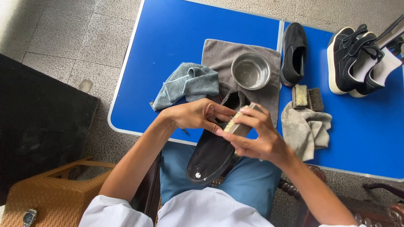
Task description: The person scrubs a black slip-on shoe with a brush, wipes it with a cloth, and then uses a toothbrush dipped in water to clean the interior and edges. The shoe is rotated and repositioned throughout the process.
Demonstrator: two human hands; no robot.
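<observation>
I am holding a black slip-on shoe [212, 153] sole-up over my lap, its toe crossing the near edge of the blue bench [168, 33]. My left hand [194, 114] is gripping the shoe; my right hand [256, 136] is clasping a wooden brush [239, 122] against the dusty, white-flecked sole. Open bench surface is lying far left.

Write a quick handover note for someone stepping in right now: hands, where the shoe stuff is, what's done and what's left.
Left hand grips the black shoe, sole up, over the lap.
Right hand holds a small brush, bristles against the sole.
On the blue table: metal bowl on a grey towel, blue-grey cloth, second black shoe, two more brushes, beige cloth.
Done: cannot tell how much. Left: pale marks near the heel; second shoe sits untouched.
</observation>
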